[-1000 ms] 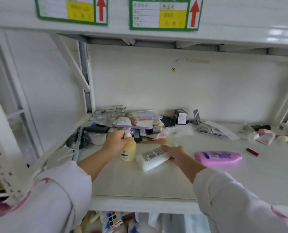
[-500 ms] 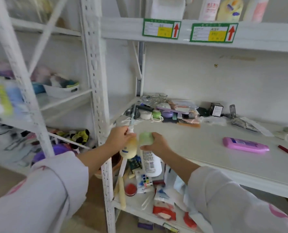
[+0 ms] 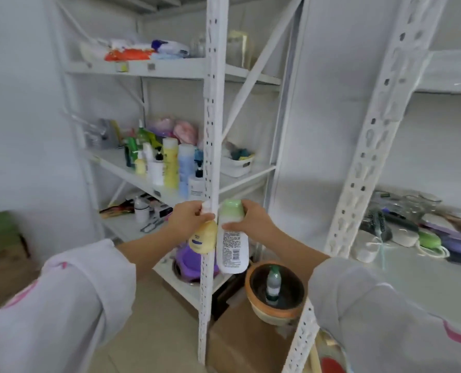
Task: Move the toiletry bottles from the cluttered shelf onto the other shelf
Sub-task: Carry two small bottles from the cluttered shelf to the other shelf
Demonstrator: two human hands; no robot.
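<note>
My left hand (image 3: pixel 189 220) grips a small yellow pump bottle (image 3: pixel 203 238) by its white top. My right hand (image 3: pixel 250 220) holds a white bottle with a green cap (image 3: pixel 232 238), label facing me, cap upward. Both bottles hang side by side in the air in front of a white upright post (image 3: pixel 210 168) of the left rack. Behind them, the middle shelf (image 3: pixel 132 175) of that rack carries several upright toiletry bottles (image 3: pixel 170 165). The cluttered shelf (image 3: pixel 412 273) lies at the right edge of view.
A white basket (image 3: pixel 237 164) sits on the middle shelf to the right of the post. A terracotta pot (image 3: pixel 276 290) with a small bottle stands on a cardboard box (image 3: pixel 245 340) below. A second post (image 3: pixel 369 146) rises at right. Brushes and soap cases crowd the right shelf.
Both hands lifted the two bottles off the cluttered shelf and carried them left. The view swung left with them, so the other rack now fills the frame.
</note>
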